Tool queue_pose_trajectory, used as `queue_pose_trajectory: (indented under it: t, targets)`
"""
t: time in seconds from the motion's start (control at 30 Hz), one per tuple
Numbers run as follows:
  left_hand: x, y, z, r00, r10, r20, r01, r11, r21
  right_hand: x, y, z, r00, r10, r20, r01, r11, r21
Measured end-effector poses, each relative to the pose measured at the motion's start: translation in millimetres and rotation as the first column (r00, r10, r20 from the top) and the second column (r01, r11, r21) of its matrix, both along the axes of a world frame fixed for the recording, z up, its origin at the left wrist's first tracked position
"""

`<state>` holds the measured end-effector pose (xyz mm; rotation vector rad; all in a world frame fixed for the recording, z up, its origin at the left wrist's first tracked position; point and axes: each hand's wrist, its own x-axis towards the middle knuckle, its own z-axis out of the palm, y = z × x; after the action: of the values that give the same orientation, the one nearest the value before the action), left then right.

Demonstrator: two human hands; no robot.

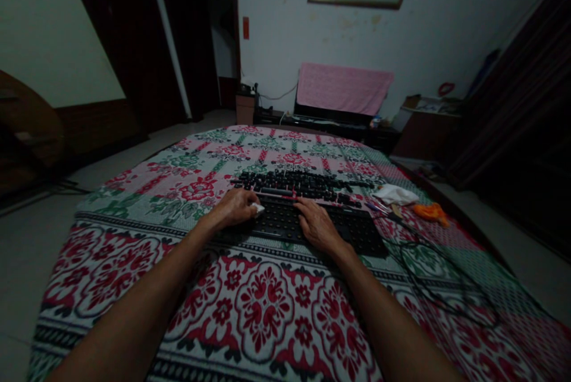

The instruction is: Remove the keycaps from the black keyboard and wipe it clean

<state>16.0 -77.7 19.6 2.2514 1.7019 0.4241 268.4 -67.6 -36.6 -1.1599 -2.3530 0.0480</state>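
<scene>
A black computer keyboard base (279, 227), stripped of its keycaps, lies on the patterned bedspread in front of me. My left hand (235, 206) is closed on a small white piece of cloth or tissue (258, 209) at the base's left part. On the middle of the base rests my right hand (317, 224), palm down, with its fingers stretched toward the far edge. Just beyond the base are many loose black keycaps (303, 181) in a spread heap. A grey stick-like thing (275, 191) and a thin red tool (289, 197) lie between keycaps and base.
To the right lie a crumpled white cloth (397, 194), an orange cloth (431, 213), a few thin tools (379, 208) and a looped black cable (417, 281). The bedspread (267, 310) covers the surface. A pink towel (343, 87) drapes over something at the far wall.
</scene>
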Motion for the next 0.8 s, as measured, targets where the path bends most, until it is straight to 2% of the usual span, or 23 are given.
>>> queue_pose_trajectory:
  t: [0.1,0.17,0.23,0.33,0.47,0.5,0.67,0.8]
  targets:
    - [6,-2,-3.8,0.992,-0.118,-0.048,0.115,0.991,-0.065,0,1,-0.6,1.0,-0.004,-0.008,0.004,1.0,0.005]
    - [9,-2,-6.6,0.986,-0.137,-0.099,0.134,0.99,-0.036,0,1,-0.6,1.0,-0.003,-0.008,0.003,1.0,0.006]
    - [10,-2,-8.2,0.99,-0.075,-0.116,0.079,0.996,0.035,0,1,-0.3,1.0,0.001,-0.007,-0.001,1.0,0.007]
    - [5,1,-7.7,0.997,0.059,-0.059,-0.053,0.993,0.11,0,1,0.6,1.0,0.004,-0.007,-0.004,1.0,0.008]
    - [-2,5,-4.9,0.978,0.207,0.036,-0.21,0.969,0.132,-1,-1,2.1,1.0,0.003,-0.011,-0.003,1.0,0.0]
    - [-1,5,-4.8,0.979,0.201,0.038,-0.204,0.971,0.124,-1,-1,2.3,1.0,0.001,-0.01,-0.001,1.0,-0.002]
    - [9,3,-12.2,0.997,0.003,-0.076,0.002,0.998,0.063,-1,-1,1.6,1.0,-0.005,-0.007,0.005,1.0,-0.01]
    - [14,4,-20.7,0.989,0.072,-0.131,-0.049,0.985,0.168,-1,-1,1.5,1.0,0.005,-0.014,-0.005,1.0,-0.009]
